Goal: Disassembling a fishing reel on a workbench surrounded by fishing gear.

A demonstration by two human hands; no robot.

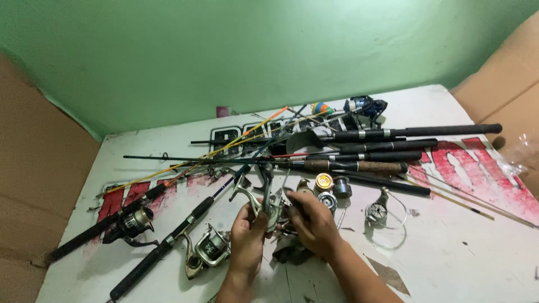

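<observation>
Seen from above, a white painted table (466, 252) with worn red and black lettering is strewn with fishing gear before a matte green wall (224, 56), with brown cardboard (33, 157) at nine o'clock and at three o'clock.

At six o'clock, two bare hands meet over a silver metal spinning reel (269, 205). The left hand (247, 235) grips the reel's body, its fingers curled shut around the lower part. The right hand (314, 224) closes on the reel from its other side, fingers bent and pinched at the side of the reel; exactly which part they press is hidden. The reel sits between both palms, just above the tabletop, its thin stem rising toward twelve o'clock.

At eight o'clock lie two black rods with foam grips, each carrying a reel: a dark one (133, 221) and a shiny silver one (209, 249). From one to three o'clock, several glossy black rod butts (404, 132) lie stacked side by side, one with a cork handle (379, 166). Thin rod tips, one orange-yellow (224, 148), fan across the middle. Near the right hand sit a gold-topped round spool (324, 180) and a grey one (341, 187). A small steel reel (377, 212) trailing a loop of clear line lies at four o'clock. A blue reel (365, 105) rests at twelve o'clock.
</observation>
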